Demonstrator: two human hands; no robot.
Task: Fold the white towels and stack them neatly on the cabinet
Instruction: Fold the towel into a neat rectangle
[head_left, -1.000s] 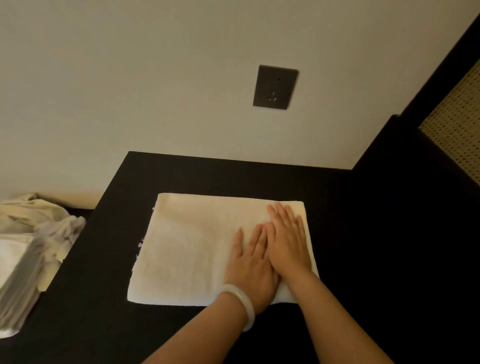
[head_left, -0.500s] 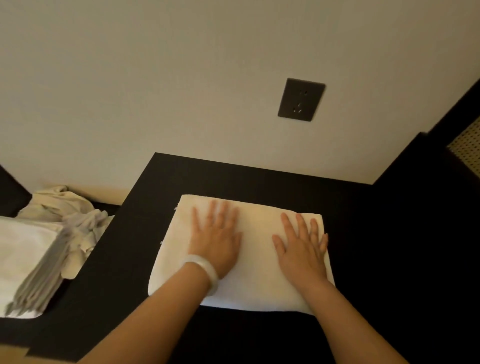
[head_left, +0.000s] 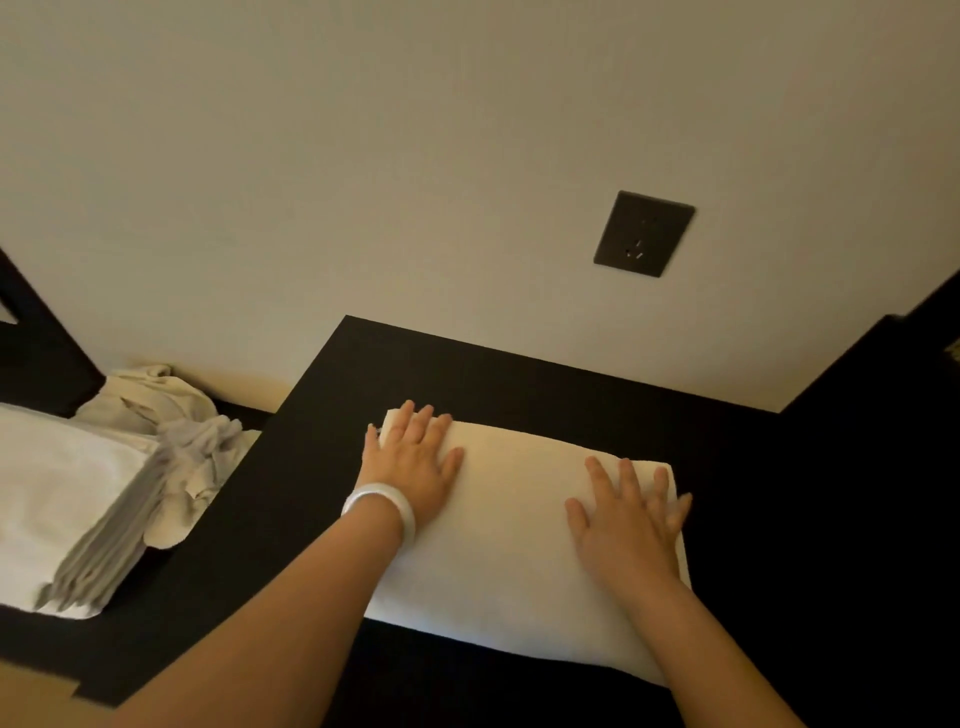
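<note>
A folded white towel (head_left: 514, 540) lies flat on the black cabinet top (head_left: 291, 499). My left hand (head_left: 413, 462), with a pale bangle at the wrist, presses palm-down on the towel's far left corner, fingers spread. My right hand (head_left: 631, 519) lies flat on the towel's right end, fingertips at its right edge. Neither hand grips the cloth. To the left, on a lower surface, sits a stack of folded white towels (head_left: 67, 499).
A crumpled heap of unfolded cloth (head_left: 171, 415) lies behind and beside the stack at the left. A dark wall socket (head_left: 644, 234) is on the wall above the cabinet. Dark furniture (head_left: 872, 467) rises along the cabinet's right side.
My left hand slid from beside the right hand across the towel to its far left corner. My right hand moved slightly toward the right edge. The view shifted left.
</note>
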